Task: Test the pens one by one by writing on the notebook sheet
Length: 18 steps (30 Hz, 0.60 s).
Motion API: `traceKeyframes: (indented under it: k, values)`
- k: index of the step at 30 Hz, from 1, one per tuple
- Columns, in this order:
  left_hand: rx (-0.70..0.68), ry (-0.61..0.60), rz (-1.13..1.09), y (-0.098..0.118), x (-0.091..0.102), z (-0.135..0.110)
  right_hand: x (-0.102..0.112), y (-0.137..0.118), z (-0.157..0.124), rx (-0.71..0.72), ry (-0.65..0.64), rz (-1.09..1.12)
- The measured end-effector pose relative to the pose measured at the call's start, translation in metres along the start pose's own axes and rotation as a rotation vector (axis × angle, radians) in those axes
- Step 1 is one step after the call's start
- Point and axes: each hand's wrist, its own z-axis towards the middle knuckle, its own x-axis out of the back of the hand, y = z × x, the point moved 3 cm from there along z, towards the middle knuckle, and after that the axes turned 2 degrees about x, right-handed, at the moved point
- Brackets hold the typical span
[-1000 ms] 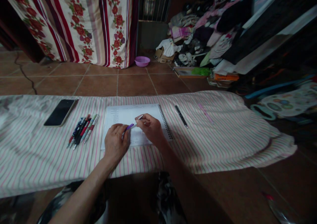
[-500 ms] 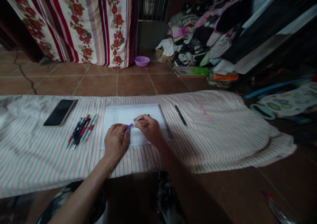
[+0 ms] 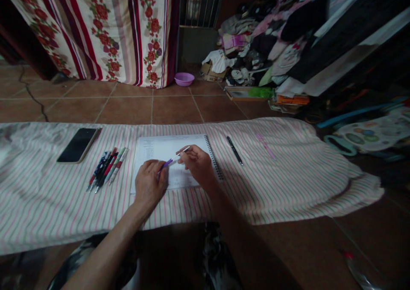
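A spiral notebook point(image 3: 173, 141) lies on the striped cloth, its coil along the right edge and faint writing on the page. My left hand point(image 3: 150, 180) rests on the page's lower left, its fingers closed on the purple end of a purple-and-white pen point(image 3: 167, 163). From there the pen slants up to the right over the paper. My right hand point(image 3: 199, 164) has its thumb and fingers bent around the pen's white part, whose slim end shows above the fingers. Whether the pen is in one piece between my hands is too small to tell.
Left of the notebook lie several pens point(image 3: 109, 168) side by side and a dark-screened phone point(image 3: 78, 145). To the right are a black pen point(image 3: 235, 150) and a pink pen point(image 3: 266, 147). A purple basin point(image 3: 184, 80) and a clothes pile point(image 3: 250, 46) are on the floor beyond.
My right hand has shifted slightly to the right, and more of the pen's white part now shows past its fingers. My left hand has stayed in place.
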Motion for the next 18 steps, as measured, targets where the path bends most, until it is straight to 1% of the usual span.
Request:
traceKeyframes:
  k: [6,10,14,18]
  values:
    - [0.009,0.000,0.004,0.001,0.001,0.001,0.006,0.004,0.002,0.001,0.104,0.017]
    - [-0.004,0.002,0.010,0.001,0.001,0.001,0.008,0.000,0.001,0.005,0.137,-0.005]
    - [-0.013,0.009,0.013,0.001,0.000,0.000,0.014,-0.005,0.002,0.019,0.220,0.032]
    - [-0.017,-0.002,0.021,0.001,-0.001,-0.001,0.015,-0.006,0.003,0.019,0.212,0.038]
